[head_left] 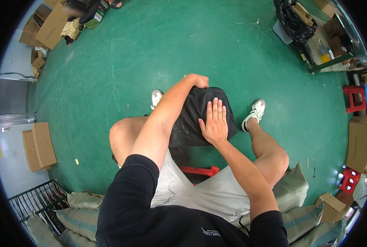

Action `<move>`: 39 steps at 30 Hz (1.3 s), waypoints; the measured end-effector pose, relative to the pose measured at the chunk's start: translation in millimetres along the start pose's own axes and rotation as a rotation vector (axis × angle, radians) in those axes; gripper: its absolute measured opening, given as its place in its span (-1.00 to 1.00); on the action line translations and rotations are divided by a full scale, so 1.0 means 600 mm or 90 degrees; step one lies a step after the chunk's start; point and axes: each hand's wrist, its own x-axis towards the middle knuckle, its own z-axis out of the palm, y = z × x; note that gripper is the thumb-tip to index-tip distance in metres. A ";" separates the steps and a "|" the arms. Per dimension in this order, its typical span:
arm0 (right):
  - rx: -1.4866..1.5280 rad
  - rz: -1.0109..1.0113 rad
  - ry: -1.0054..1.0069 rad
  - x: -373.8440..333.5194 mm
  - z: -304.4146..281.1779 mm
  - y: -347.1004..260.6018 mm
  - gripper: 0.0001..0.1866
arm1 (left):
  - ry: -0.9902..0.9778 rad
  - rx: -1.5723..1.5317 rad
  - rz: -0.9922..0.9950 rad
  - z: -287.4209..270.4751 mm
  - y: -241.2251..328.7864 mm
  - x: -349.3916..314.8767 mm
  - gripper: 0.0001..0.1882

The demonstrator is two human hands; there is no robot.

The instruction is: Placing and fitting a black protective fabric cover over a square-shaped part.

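Between my knees is a soft black item (191, 119) with a leathery sheen, perhaps a bag. Creases run across its upper face. My left hand (199, 81) is curled at its far edge and grips it there, the fingertips hidden from sight. Pressed flat on the right part of the same face, my right hand (215, 123) has its fingers stretched out and its thumb apart. The underside of the black item is hidden.
A red plastic stool (200, 170) shows between my thighs. Behind me lie several stuffed woven sacks (292, 187). Cardboard boxes (43, 144) stand at the left, and a shelf (331, 61) with a black plastic bag (296, 24) beside it stands far right. The floor (121, 61) is green.
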 end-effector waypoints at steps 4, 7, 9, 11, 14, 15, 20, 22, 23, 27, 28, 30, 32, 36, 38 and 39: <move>0.117 0.013 0.037 0.009 0.002 0.011 -0.37 | 0.427 0.049 -0.056 0.003 0.038 -0.054 -0.80; 0.274 0.078 0.145 0.035 -0.025 0.052 -0.57 | 0.747 -0.095 0.023 0.006 0.073 -0.136 -0.80; 0.298 0.176 0.132 0.051 -0.075 0.071 -0.58 | 0.858 -0.209 0.012 0.039 0.069 -0.208 -0.64; 0.312 0.251 0.147 0.049 -0.070 0.131 -0.55 | 0.910 -0.242 -0.086 0.111 0.079 -0.268 -0.40; 0.506 0.466 -0.137 0.027 -0.090 0.160 -0.21 | 0.641 -0.455 -0.244 0.230 0.069 -0.372 -0.01; 0.573 0.539 -0.253 0.013 -0.103 0.151 -0.11 | 0.517 -0.604 -0.242 0.263 0.063 -0.392 0.15; 0.834 0.666 -0.505 -0.056 -0.013 0.157 0.09 | 0.295 -1.076 -0.295 0.353 0.114 -0.385 -0.05; 0.952 0.610 -0.496 -0.060 0.001 0.146 0.13 | 0.324 -1.082 -0.237 0.365 0.106 -0.373 -0.11; 0.950 0.609 -0.497 -0.056 -0.001 0.140 0.13 | 0.349 -1.085 -0.185 0.367 0.106 -0.374 -0.16; 0.883 0.633 -0.386 -0.035 -0.010 0.138 -0.20 | 0.345 -1.075 -0.174 0.349 0.107 -0.351 -0.16; 0.889 0.616 -0.377 -0.024 -0.012 0.143 -0.20 | 0.338 -1.071 -0.159 0.339 0.102 -0.345 -0.14; 0.888 0.589 -0.362 -0.017 -0.016 0.151 -0.15 | 0.336 -1.058 -0.172 0.330 0.093 -0.333 -0.13; 0.839 0.619 -0.364 -0.013 -0.026 0.151 -0.12 | 0.311 -0.997 -0.183 0.318 0.086 -0.333 -0.14; 0.598 0.638 -0.273 -0.014 -0.052 0.162 -0.09 | 0.438 -0.812 -0.290 0.318 0.078 -0.351 -0.31; 0.633 0.614 -0.281 -0.010 -0.078 0.175 -0.29 | 0.514 -0.879 -0.178 0.342 0.053 -0.353 -0.56; 0.635 0.585 -0.326 -0.014 -0.087 0.187 -0.32 | 0.525 -0.921 -0.113 0.351 0.042 -0.352 -0.68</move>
